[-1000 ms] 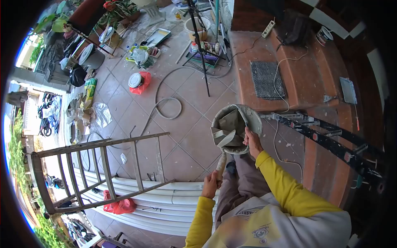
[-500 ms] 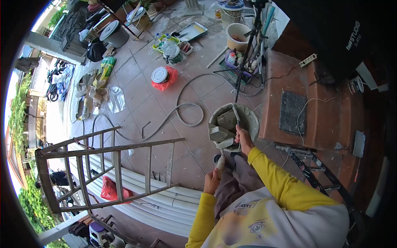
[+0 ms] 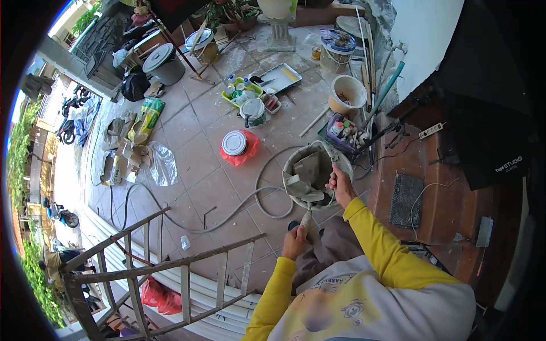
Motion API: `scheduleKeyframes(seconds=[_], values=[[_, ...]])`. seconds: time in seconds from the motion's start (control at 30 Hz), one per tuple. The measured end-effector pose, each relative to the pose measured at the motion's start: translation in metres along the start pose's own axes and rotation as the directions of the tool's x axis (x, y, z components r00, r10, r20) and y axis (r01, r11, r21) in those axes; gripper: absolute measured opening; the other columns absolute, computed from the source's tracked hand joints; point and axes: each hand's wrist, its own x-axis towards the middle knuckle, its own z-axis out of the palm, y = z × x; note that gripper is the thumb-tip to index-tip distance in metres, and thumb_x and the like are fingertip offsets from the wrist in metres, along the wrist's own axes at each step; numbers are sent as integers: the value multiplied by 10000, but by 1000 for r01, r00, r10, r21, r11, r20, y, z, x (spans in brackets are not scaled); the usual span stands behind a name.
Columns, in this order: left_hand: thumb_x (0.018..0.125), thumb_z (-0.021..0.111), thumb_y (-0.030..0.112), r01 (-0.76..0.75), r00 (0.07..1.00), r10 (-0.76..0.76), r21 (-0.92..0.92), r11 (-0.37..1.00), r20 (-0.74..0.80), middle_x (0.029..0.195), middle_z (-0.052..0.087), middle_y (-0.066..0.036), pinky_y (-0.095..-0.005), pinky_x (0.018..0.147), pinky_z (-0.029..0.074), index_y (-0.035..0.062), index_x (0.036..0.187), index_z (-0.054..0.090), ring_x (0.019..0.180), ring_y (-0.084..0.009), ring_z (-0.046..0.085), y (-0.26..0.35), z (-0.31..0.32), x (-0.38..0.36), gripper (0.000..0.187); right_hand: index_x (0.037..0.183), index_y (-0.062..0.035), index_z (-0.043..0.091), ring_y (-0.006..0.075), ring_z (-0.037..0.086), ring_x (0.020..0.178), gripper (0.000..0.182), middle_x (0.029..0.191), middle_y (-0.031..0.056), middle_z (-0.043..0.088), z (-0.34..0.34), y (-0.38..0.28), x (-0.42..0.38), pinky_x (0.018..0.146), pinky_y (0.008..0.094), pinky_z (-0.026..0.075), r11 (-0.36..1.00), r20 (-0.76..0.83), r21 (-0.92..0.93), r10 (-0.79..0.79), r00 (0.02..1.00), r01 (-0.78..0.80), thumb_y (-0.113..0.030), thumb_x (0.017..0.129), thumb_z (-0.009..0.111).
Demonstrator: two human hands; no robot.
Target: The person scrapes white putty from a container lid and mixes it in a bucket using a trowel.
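Two hands (image 3: pixel 296 243), round mortar-caked bucket (image 3: pixel 343 159)

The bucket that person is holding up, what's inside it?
Inside the bucket sits grey mortar in wet slabs, with the trowel blade dug in. The right hand grips the rim, the left hand the handle. The bottom is covered.

Grey mortar-caked bucket (image 3: pixel 316 173), yellow sleeves (image 3: pixel 375 241), terracotta floor tiles (image 3: pixel 199 165), possibly wooden trowel handle (image 3: pixel 305 219).

Tiled floor (image 3: pixel 193 165): grey hose (image 3: pixel 267 199) coiled; white-lidded paint can (image 3: pixel 234 143) on red bag (image 3: pixel 249 149); paint tray (image 3: pixel 278 78); cream bucket (image 3: pixel 348 94); grey lidded bin (image 3: pixel 164 62); plastic sheet (image 3: pixel 162 162); white pipes (image 3: pixel 187 290).
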Motion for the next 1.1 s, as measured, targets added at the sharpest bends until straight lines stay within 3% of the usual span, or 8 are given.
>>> scheduleKeyframes(seconds=[0.17, 0.27, 0.37, 0.47, 0.57, 0.7, 0.8, 1.1], values=[[990, 448, 388, -44, 998, 46, 37, 998, -31, 671, 576, -81, -350, 610, 431, -48, 984, 647, 644, -168, 543, 66, -31, 86, 479, 643, -168, 414, 109, 382, 465, 470, 527, -48, 364, 53, -63, 53, 595, 305, 420, 996, 9, 72, -61, 998, 61, -506, 924, 582], [990, 450, 376, 24, 999, -22, -48, 999, 31, 676, 582, -89, -359, 608, 429, -53, 996, 648, 641, -172, 542, 117, -46, 138, 473, 626, -180, 394, 108, 375, 460, 482, 523, -42, 357, 82, -96, 103, 560, 288, 396, 991, -11, 94, -99, 995, 100, -507, 916, 597], [987, 459, 382, -28, 1000, 28, -27, 999, 11, 665, 579, -77, -355, 589, 425, -54, 999, 652, 612, -169, 533, 142, -50, 209, 478, 626, -179, 397, 111, 378, 462, 480, 525, -43, 359, 107, -125, 166, 563, 291, 397, 991, -7, 106, -76, 997, 76, -505, 916, 597], [978, 468, 430, 29, 1000, -28, 37, 999, -12, 694, 557, -20, -273, 493, 369, -21, 988, 673, 554, -96, 484, 163, -54, 282, 495, 627, -177, 396, 112, 374, 471, 479, 531, -41, 359, 136, -158, 250, 554, 289, 384, 990, 4, 125, -72, 997, 71, -499, 919, 596], [972, 476, 439, 62, 997, -63, -17, 998, -35, 691, 563, -24, -291, 509, 380, -42, 1021, 670, 560, -116, 490, 203, -54, 334, 521, 626, -172, 394, 112, 367, 481, 479, 537, -36, 354, 136, -168, 296, 539, 283, 364, 990, -47, 132, -34, 998, 40, -492, 924, 591], [975, 471, 434, 81, 996, -82, 21, 996, 30, 655, 546, -22, -299, 529, 383, -40, 882, 653, 578, -111, 493, 264, -58, 386, 516, 632, -158, 418, 134, 391, 494, 483, 530, -27, 373, 135, -195, 355, 585, 308, 392, 992, -56, 124, 12, 998, -5, -508, 919, 589], [979, 465, 424, 39, 998, -33, -88, 995, 62, 650, 547, -24, -299, 508, 381, -28, 817, 631, 559, -108, 493, 284, -58, 432, 508, 616, -163, 387, 123, 357, 485, 491, 544, -29, 346, 158, -229, 393, 521, 281, 351, 991, -110, 132, -4, 994, 18, -485, 932, 581], [978, 483, 397, 106, 994, -96, -250, 962, 53, 631, 540, -21, -288, 485, 369, -5, 814, 634, 536, -103, 481, 356, -86, 605, 459, 604, -160, 409, 137, 392, 463, 494, 525, -19, 383, 239, -310, 554, 525, 307, 384, 997, -157, -53, 55, 986, -64, -496, 917, 594]])
